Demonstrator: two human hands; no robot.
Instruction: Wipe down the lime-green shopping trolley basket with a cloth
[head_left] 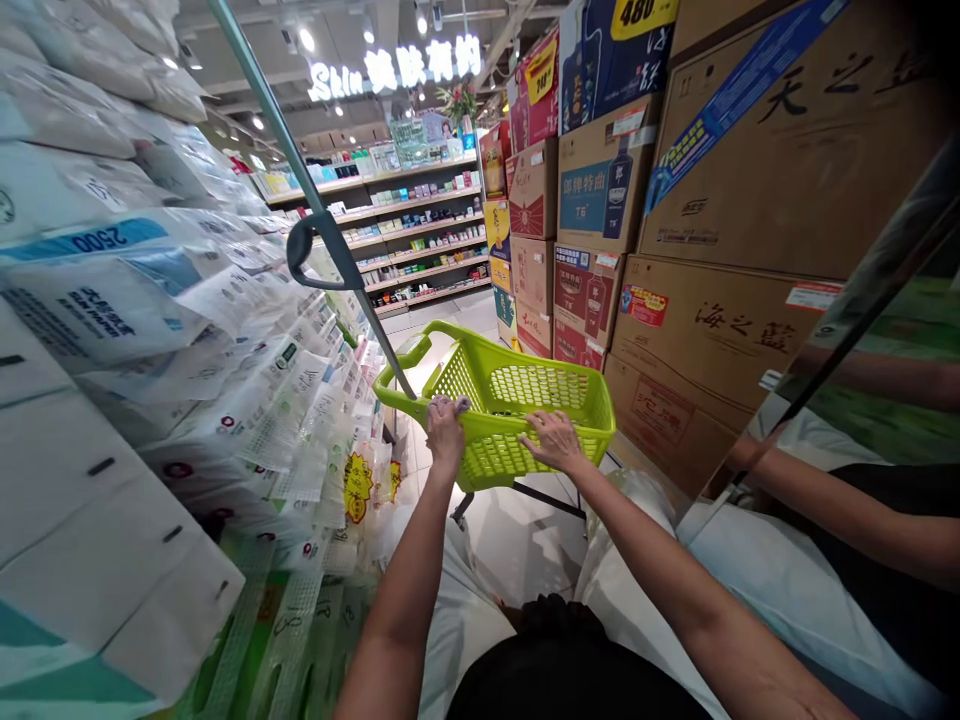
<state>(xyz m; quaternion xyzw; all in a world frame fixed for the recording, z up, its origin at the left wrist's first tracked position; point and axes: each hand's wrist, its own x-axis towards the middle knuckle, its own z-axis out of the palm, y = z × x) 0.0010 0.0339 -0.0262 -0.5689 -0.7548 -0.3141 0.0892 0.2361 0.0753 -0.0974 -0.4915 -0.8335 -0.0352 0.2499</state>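
Note:
A lime-green shopping cart (pixel 525 385) with perforated walls stands in front of me. My left hand (pixel 446 432) is closed at the near left corner of its rim, with a small crumpled greyish cloth (pixel 463 403) at its fingers. Farther right, my right hand (pixel 556 440) lies over the near rim, fingers stretched out and thumb apart. From the cart's left corner rises a slanted grey pole (pixel 379 335), which carries a dark grey looped handle (pixel 324 252). The basket's inside is only partly visible; I cannot make out the small dark patch at its bottom.
Stacked white tissue packs (pixel 97 310) crowd the left side. Cardboard cartons (pixel 720 330) form a tall wall on the right, beside a reflective panel (pixel 862 430). Ahead, shelves (pixel 427 235) of small boxes and bottles stand across the tiled floor (pixel 450 310).

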